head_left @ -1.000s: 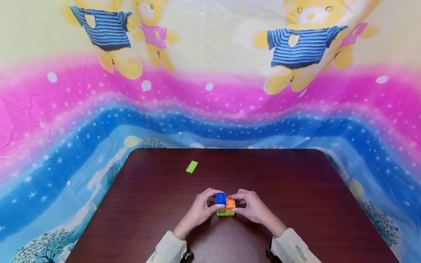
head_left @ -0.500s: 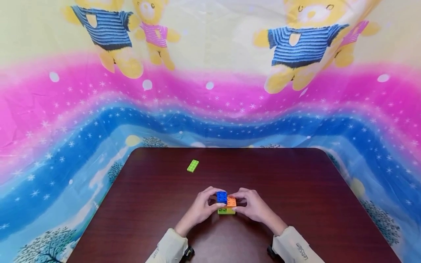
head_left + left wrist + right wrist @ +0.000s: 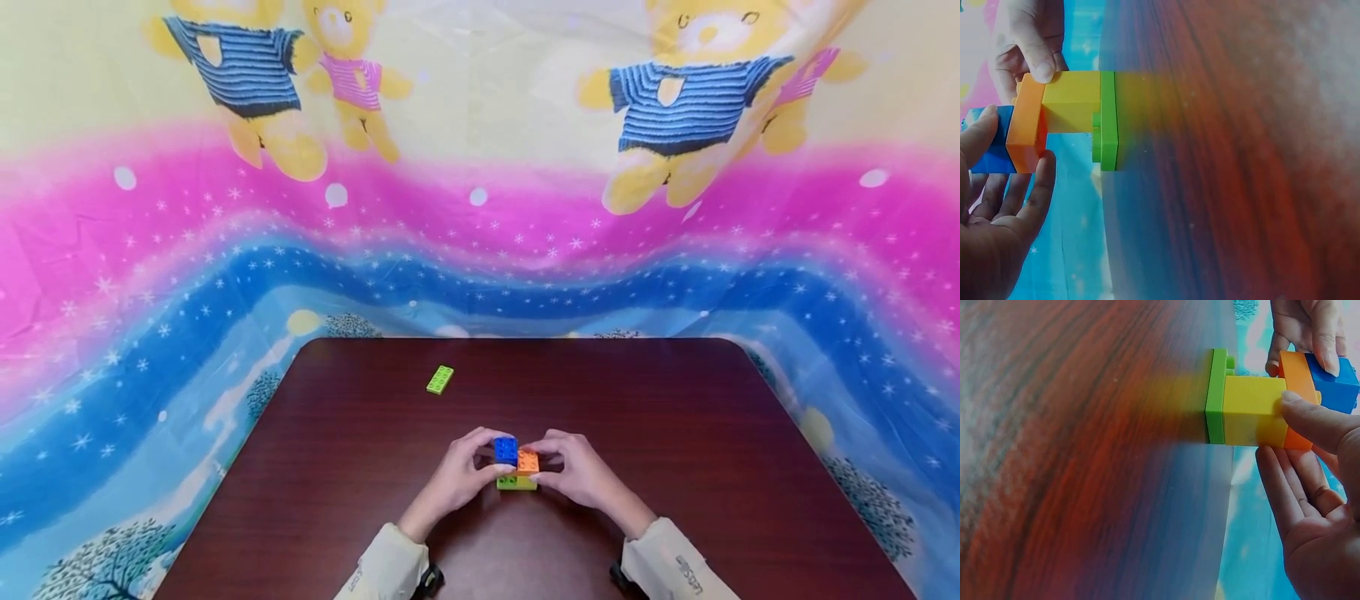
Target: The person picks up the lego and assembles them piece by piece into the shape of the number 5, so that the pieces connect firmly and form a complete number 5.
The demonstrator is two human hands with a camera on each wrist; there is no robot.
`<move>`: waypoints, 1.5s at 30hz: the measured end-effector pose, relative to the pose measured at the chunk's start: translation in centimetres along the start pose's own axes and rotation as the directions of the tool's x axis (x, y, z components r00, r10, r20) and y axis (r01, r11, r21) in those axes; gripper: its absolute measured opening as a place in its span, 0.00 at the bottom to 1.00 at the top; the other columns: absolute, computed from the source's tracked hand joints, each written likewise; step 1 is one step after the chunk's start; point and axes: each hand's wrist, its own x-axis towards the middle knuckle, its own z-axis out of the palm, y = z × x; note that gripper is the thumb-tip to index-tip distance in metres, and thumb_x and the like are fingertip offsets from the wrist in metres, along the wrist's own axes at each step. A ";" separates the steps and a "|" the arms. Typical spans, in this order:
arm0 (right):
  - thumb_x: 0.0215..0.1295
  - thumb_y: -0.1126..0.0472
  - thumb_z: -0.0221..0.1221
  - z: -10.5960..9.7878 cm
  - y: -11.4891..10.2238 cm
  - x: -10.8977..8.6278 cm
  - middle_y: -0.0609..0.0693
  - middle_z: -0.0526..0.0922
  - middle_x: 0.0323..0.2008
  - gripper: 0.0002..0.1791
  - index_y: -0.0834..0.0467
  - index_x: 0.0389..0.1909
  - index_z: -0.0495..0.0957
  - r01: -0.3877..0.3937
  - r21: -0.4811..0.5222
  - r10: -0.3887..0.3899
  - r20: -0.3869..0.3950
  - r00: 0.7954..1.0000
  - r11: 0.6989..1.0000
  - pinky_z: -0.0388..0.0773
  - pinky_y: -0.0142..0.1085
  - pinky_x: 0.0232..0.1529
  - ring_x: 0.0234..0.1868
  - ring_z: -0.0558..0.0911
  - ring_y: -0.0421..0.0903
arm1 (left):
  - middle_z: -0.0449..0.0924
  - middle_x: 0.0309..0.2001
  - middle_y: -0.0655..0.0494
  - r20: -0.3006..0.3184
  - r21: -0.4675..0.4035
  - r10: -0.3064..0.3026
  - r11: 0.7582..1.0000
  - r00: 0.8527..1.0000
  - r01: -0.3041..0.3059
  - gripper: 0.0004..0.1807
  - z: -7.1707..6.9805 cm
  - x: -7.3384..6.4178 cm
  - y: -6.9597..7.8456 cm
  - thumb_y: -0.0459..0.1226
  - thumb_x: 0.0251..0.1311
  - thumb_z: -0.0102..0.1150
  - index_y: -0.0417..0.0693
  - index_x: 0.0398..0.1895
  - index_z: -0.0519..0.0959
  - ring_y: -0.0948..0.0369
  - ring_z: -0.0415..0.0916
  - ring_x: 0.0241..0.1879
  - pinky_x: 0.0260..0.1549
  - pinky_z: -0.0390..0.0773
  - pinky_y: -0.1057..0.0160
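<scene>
A stack of toy building bricks stands on the table between my hands. At its base lies a green plate [image 3: 1109, 125], with a yellow brick [image 3: 1072, 94] standing on one end of it. An orange brick [image 3: 528, 461] sits on the yellow one and overhangs to the left. On the overhanging end is a blue brick [image 3: 506, 450]. My left hand [image 3: 456, 477] pinches the blue brick between thumb and fingers, one fingertip touching the orange. My right hand [image 3: 583, 473] grips the stack where orange and yellow meet, thumb on the near side.
Farther back on the dark wooden table [image 3: 637, 392] lies a second green plate [image 3: 440, 380], left of the stack. A printed cloth [image 3: 480, 275] with bears hangs behind and beside the table.
Both hands keep the same hold on the stack. The whole view has shifted very slightly; nothing on the table has visibly moved.
</scene>
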 end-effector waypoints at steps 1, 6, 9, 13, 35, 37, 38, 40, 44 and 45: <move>0.60 0.62 0.74 0.0 0.0 0.0 0.40 0.79 0.38 0.22 0.50 0.57 0.86 -0.001 0.002 0.001 0.000 1.000 1.000 0.87 0.36 0.46 0.44 0.84 0.39 | 0.82 0.50 0.57 0.000 -0.003 -0.002 1.000 1.000 0.002 0.20 0.0 0.0 0.0 0.42 0.65 0.70 0.57 0.60 0.81 0.59 0.85 0.47 0.51 0.85 0.62; 0.60 0.63 0.74 0.0 -0.1 -0.1 0.39 0.79 0.39 0.23 0.51 0.57 0.86 -0.014 0.011 0.014 0.002 1.000 1.000 0.87 0.35 0.47 0.44 0.83 0.39 | 0.82 0.50 0.56 0.007 -0.018 -0.009 1.000 1.000 0.009 0.20 0.0 0.0 0.1 0.40 0.65 0.70 0.56 0.60 0.81 0.58 0.85 0.48 0.51 0.85 0.62; 0.60 0.63 0.74 0.0 -0.1 -0.2 0.39 0.79 0.39 0.23 0.51 0.57 0.86 -0.013 0.007 0.013 -0.001 1.000 1.000 0.87 0.35 0.47 0.45 0.84 0.41 | 0.82 0.50 0.56 0.011 -0.018 -0.006 1.000 1.000 0.006 0.20 -0.1 0.1 0.2 0.40 0.65 0.70 0.56 0.60 0.81 0.60 0.85 0.48 0.51 0.84 0.64; 0.60 0.63 0.74 0.0 -0.1 -0.1 0.39 0.80 0.39 0.23 0.51 0.57 0.86 -0.012 0.003 0.012 -0.007 1.000 1.000 0.87 0.34 0.47 0.45 0.84 0.41 | 0.82 0.50 0.57 0.014 -0.017 -0.003 1.000 1.000 0.004 0.20 -0.1 0.1 0.3 0.40 0.64 0.71 0.55 0.59 0.81 0.62 0.84 0.47 0.51 0.84 0.66; 0.59 0.62 0.75 -0.1 -0.2 -0.2 0.40 0.79 0.38 0.24 0.51 0.58 0.86 -0.027 0.007 0.027 -0.002 1.000 1.000 0.87 0.35 0.48 0.44 0.83 0.40 | 0.82 0.50 0.57 0.043 -0.015 -0.023 1.000 0.999 0.024 0.20 -0.3 0.1 0.4 0.41 0.65 0.70 0.56 0.60 0.81 0.58 0.84 0.49 0.52 0.85 0.62; 0.59 0.62 0.75 -0.1 -0.2 -0.2 0.40 0.79 0.37 0.24 0.50 0.58 0.86 -0.023 0.008 0.023 -0.006 1.000 1.000 0.87 0.35 0.48 0.44 0.83 0.40 | 0.82 0.49 0.57 0.047 0.007 -0.018 1.000 0.999 0.017 0.20 -0.5 0.3 0.5 0.42 0.64 0.71 0.56 0.59 0.82 0.59 0.84 0.48 0.52 0.85 0.60; 0.59 0.62 0.75 -0.1 -0.1 -0.2 0.39 0.78 0.37 0.24 0.50 0.58 0.86 -0.021 0.005 0.021 -0.007 1.000 1.000 0.87 0.35 0.48 0.44 0.82 0.40 | 0.83 0.49 0.57 0.050 0.020 -0.013 1.000 0.999 0.012 0.20 -0.6 0.3 0.5 0.42 0.64 0.71 0.56 0.59 0.82 0.60 0.84 0.48 0.52 0.85 0.59; 0.59 0.62 0.75 0.0 -0.1 -0.2 0.39 0.78 0.37 0.25 0.50 0.58 0.86 -0.026 0.003 0.026 -0.008 1.000 1.000 0.87 0.35 0.48 0.44 0.82 0.39 | 0.83 0.50 0.58 0.063 0.039 -0.004 0.999 0.998 0.001 0.21 -0.9 0.5 0.6 0.43 0.63 0.72 0.57 0.59 0.82 0.61 0.84 0.48 0.52 0.85 0.57; 0.59 0.62 0.75 0.0 0.0 -0.2 0.40 0.79 0.38 0.25 0.50 0.58 0.86 -0.019 -0.002 0.019 -0.010 1.000 1.000 0.87 0.36 0.48 0.44 0.83 0.40 | 0.83 0.57 0.54 0.125 0.015 0.001 1.000 0.992 -0.003 0.27 -2.0 0.7 0.5 0.44 0.61 0.74 0.58 0.64 0.79 0.57 0.83 0.52 0.56 0.84 0.52; 0.59 0.63 0.75 0.0 0.0 -0.2 0.41 0.79 0.38 0.25 0.50 0.58 0.86 -0.019 0.002 0.019 -0.010 1.000 1.000 0.87 0.37 0.48 0.44 0.83 0.41 | 0.83 0.59 0.53 0.136 -0.007 -0.003 1.000 0.991 0.004 0.29 -2.5 0.8 0.5 0.44 0.61 0.74 0.58 0.65 0.78 0.54 0.83 0.55 0.58 0.83 0.51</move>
